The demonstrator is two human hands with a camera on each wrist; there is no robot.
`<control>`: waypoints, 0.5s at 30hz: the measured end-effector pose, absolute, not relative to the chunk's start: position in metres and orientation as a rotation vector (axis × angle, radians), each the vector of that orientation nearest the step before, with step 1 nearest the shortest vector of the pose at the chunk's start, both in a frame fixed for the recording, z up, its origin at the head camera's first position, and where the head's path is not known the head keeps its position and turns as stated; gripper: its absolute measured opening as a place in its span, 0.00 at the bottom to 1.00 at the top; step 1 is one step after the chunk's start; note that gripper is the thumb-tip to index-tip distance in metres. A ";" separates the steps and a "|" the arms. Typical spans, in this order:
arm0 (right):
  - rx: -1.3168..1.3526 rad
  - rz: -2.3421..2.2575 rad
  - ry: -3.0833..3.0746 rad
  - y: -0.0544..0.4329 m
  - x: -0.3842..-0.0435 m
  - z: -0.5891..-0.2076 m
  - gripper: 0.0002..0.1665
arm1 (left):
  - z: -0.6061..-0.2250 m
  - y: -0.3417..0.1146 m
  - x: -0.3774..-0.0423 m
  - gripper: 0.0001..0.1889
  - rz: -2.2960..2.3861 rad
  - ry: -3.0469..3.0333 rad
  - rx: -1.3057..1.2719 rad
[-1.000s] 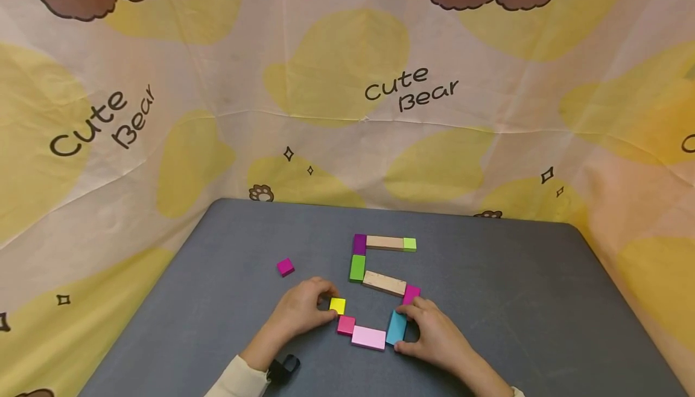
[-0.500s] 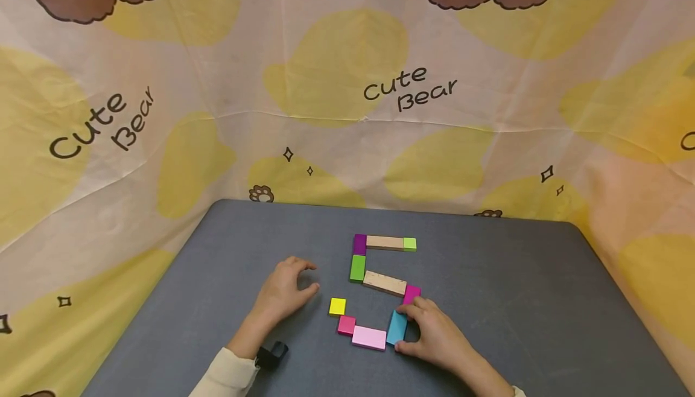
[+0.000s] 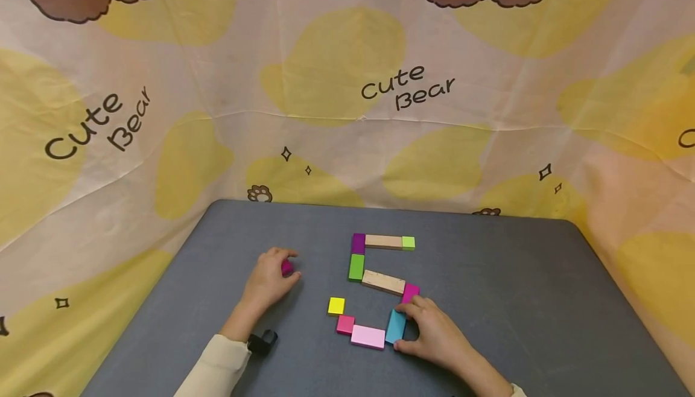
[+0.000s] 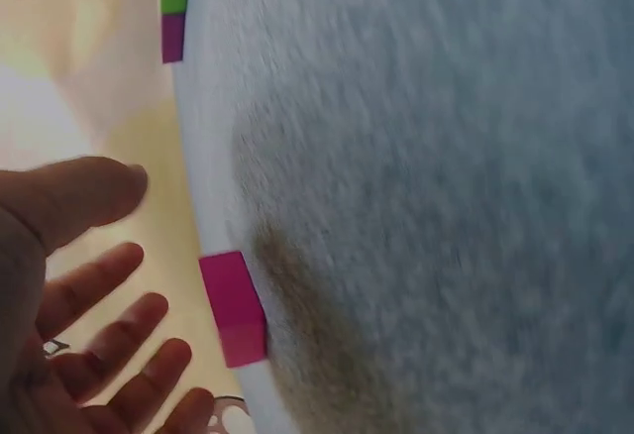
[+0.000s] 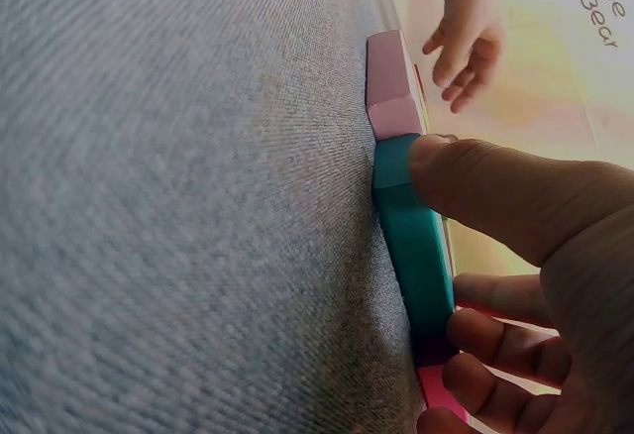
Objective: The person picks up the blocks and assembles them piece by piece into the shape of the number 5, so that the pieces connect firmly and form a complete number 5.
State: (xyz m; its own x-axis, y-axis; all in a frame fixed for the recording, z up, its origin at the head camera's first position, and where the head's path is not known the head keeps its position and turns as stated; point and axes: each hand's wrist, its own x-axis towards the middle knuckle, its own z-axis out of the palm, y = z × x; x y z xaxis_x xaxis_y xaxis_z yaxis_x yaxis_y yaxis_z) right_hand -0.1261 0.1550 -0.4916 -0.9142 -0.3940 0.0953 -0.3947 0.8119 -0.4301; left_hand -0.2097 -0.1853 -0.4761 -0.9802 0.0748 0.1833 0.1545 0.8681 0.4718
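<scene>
My left hand (image 3: 265, 280) hovers around a loose magenta block (image 3: 286, 268) at the left of the table; in the left wrist view thumb and fingers are spread, apart from that block (image 4: 234, 305). With thumb and fingertips at opposite ends, my right hand (image 3: 438, 332) holds a blue block (image 3: 396, 327) lying on the table. One end of the blue block adjoins a light pink block (image 3: 367, 336); the other adjoins a second magenta block (image 3: 411, 292). A red-pink block (image 3: 345, 324) and a yellow block (image 3: 336, 306) continue the row leftward.
Farther back in the same 5-shaped row lie a wooden block (image 3: 383, 282), a green block (image 3: 356, 267), a purple block (image 3: 358, 244), another wooden block (image 3: 383, 241) and a lime block (image 3: 408, 242). Patterned cloth (image 3: 326, 83) hangs behind the grey table (image 3: 488, 264).
My left hand has let go of the yellow block and moved left and back to the loose magenta block. The right hand stays on the blue block.
</scene>
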 end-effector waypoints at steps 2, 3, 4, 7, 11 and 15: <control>0.653 0.712 -2.994 0.155 -0.126 -0.491 0.32 | -0.477 -0.189 -0.211 0.21 -0.741 -2.889 -0.144; 0.654 0.714 -2.997 0.155 -0.126 -0.491 0.32 | -0.478 -0.191 -0.212 0.22 -0.734 -2.895 -0.129; 0.653 0.716 -2.999 0.155 -0.126 -0.491 0.32 | -0.479 -0.192 -0.213 0.22 -0.737 -2.899 -0.112; 0.653 0.725 -2.998 0.155 -0.126 -0.491 0.32 | -0.481 -0.196 -0.214 0.24 -0.735 -2.911 -0.075; 0.655 0.721 -2.992 0.156 -0.126 -0.491 0.32 | -0.482 -0.200 -0.216 0.25 -0.734 -2.932 -0.031; 0.656 0.720 -2.988 0.155 -0.126 -0.491 0.32 | -0.483 -0.203 -0.217 0.25 -0.722 -2.968 -0.025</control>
State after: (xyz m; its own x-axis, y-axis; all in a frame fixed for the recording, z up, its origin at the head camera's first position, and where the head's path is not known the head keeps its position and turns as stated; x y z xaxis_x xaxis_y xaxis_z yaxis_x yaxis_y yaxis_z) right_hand -0.1263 0.1554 -0.4914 -0.9128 -0.3973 0.0944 -0.3967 0.8079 -0.4359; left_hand -0.2175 -0.2028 -0.4826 -0.9961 -0.0046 0.0886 0.0367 0.8883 0.4578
